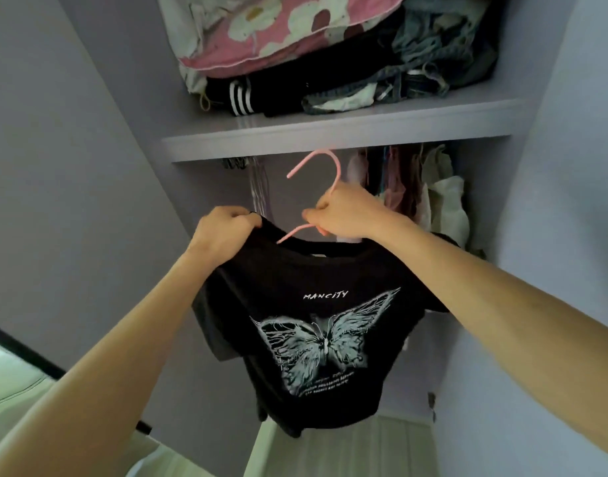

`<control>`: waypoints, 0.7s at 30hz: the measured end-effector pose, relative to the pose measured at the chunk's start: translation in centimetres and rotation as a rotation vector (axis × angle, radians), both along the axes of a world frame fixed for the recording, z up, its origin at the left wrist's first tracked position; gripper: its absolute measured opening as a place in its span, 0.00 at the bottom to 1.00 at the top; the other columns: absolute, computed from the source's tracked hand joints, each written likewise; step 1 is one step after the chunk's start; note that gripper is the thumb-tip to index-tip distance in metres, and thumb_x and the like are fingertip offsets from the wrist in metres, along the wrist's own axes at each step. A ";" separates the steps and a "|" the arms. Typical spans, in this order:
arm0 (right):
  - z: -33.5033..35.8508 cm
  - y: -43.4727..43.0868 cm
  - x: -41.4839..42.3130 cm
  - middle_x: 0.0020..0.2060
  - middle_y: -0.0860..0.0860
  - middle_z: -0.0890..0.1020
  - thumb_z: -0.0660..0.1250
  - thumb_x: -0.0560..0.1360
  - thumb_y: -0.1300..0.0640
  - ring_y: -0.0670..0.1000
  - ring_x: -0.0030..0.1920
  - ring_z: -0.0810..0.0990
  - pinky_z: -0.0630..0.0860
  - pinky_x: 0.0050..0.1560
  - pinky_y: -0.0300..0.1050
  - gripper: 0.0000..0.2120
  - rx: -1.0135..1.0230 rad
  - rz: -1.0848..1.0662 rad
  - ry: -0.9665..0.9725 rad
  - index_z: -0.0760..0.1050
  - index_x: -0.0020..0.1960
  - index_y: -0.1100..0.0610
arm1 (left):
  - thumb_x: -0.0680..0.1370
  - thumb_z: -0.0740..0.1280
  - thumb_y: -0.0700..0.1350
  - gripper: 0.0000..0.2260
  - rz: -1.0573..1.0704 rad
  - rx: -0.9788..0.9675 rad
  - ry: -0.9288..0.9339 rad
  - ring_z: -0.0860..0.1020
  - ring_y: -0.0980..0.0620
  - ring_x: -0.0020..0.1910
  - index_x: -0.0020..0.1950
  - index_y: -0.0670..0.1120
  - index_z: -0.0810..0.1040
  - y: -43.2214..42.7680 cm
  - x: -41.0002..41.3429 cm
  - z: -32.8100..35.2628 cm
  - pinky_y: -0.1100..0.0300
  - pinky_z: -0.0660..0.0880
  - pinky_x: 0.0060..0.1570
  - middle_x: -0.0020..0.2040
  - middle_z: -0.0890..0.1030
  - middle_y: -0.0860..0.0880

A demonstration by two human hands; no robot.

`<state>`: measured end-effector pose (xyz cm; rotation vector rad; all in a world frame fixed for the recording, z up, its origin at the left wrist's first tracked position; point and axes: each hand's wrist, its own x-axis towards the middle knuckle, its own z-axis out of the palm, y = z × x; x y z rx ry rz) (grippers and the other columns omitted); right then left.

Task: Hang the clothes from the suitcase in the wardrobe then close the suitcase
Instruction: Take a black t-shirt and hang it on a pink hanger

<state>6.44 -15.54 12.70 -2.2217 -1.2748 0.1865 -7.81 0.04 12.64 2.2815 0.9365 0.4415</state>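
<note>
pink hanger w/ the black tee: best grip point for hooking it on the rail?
Grip the pink hanger at the neck just below its hook, from below and from the person's side, as the right hand does. That leaves the open hook free above, while the black T-shirt hangs underneath; the left hand steadies its shoulder.

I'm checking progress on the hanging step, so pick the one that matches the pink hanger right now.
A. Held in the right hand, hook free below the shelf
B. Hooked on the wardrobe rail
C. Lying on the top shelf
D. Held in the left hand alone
A: the right hand grips the pink hanger at its neck, its hook in open air under the shelf, while the left hand holds the black T-shirt by its shoulder.
</note>
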 end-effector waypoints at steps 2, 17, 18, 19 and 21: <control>0.2 1.1 -0.2 0.17 0.44 0.71 0.62 0.79 0.44 0.45 0.25 0.71 0.66 0.33 0.42 0.23 -0.075 0.038 -0.001 0.78 0.28 0.52 | 0.71 0.71 0.52 0.07 -0.103 -0.149 -0.007 0.80 0.47 0.51 0.42 0.50 0.84 0.7 -0.3 0.2 0.55 0.73 0.53 0.45 0.83 0.50; 2.0 1.8 -1.1 0.33 0.48 0.84 0.65 0.78 0.44 0.46 0.34 0.81 0.79 0.52 0.50 0.15 0.166 0.101 0.193 0.84 0.42 0.52 | 0.78 0.67 0.58 0.09 -0.281 0.221 -0.066 0.78 0.60 0.42 0.46 0.55 0.81 1.2 -1.8 -2.2 0.65 0.70 0.41 0.41 0.82 0.57; 1.7 1.6 -1.2 0.35 0.49 0.85 0.66 0.78 0.45 0.47 0.35 0.82 0.79 0.53 0.50 0.15 0.202 0.122 0.221 0.84 0.43 0.53 | 0.79 0.66 0.58 0.10 -0.283 0.185 -0.097 0.77 0.60 0.39 0.44 0.54 0.80 0.7 -1.3 -2.3 0.63 0.70 0.39 0.38 0.81 0.57; 1.4 1.1 -1.2 0.37 0.49 0.86 0.66 0.78 0.44 0.47 0.39 0.84 0.79 0.54 0.49 0.14 0.245 0.126 0.247 0.84 0.45 0.54 | 0.79 0.67 0.58 0.10 -0.276 0.130 -0.137 0.76 0.60 0.36 0.42 0.54 0.79 0.3 -1.1 -2.5 0.63 0.69 0.38 0.35 0.79 0.57; 0.5 -0.4 -0.5 0.44 0.46 0.86 0.64 0.78 0.40 0.45 0.48 0.84 0.76 0.57 0.44 0.16 0.289 0.060 0.226 0.83 0.49 0.51 | 0.77 0.69 0.59 0.11 -0.238 0.006 -0.216 0.74 0.60 0.34 0.40 0.54 0.80 0.0 -1.0 -2.9 0.65 0.68 0.37 0.33 0.77 0.57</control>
